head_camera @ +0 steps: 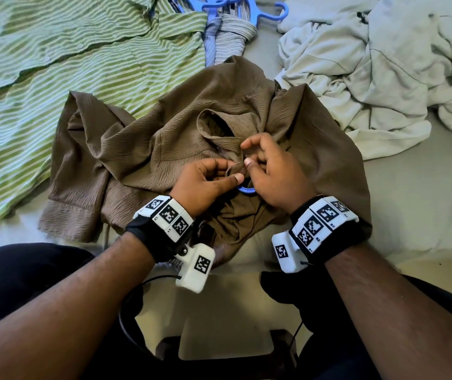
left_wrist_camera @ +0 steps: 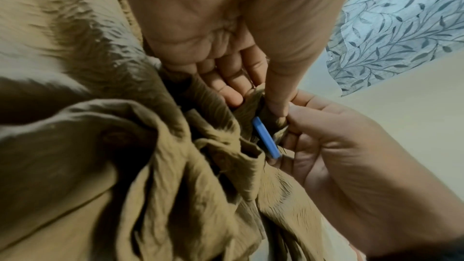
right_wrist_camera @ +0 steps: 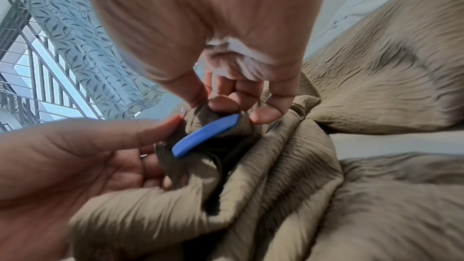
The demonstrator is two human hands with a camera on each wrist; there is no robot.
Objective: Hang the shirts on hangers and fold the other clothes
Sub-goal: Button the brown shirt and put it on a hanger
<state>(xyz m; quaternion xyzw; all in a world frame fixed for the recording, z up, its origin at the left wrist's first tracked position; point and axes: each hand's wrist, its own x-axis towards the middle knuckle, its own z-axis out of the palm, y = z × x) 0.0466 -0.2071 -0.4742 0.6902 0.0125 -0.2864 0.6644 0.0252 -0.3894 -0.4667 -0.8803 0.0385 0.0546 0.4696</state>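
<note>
Brown shirt bunched round blue hanger hook | left hand, right hand both pinching collar fabric; likely fastening top button to keep shirt on hanger

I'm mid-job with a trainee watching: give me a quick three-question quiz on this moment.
1. True or false: both hands pinch the brown shirt near its collar.
2. What colour is the hanger hook showing between the left hand and right hand?
3. Which garment lies on the person's left of the brown shirt? A) green striped shirt B) pale crumpled clothes C) blue jeans

Key: 1 true; 2 blue; 3 A
</note>
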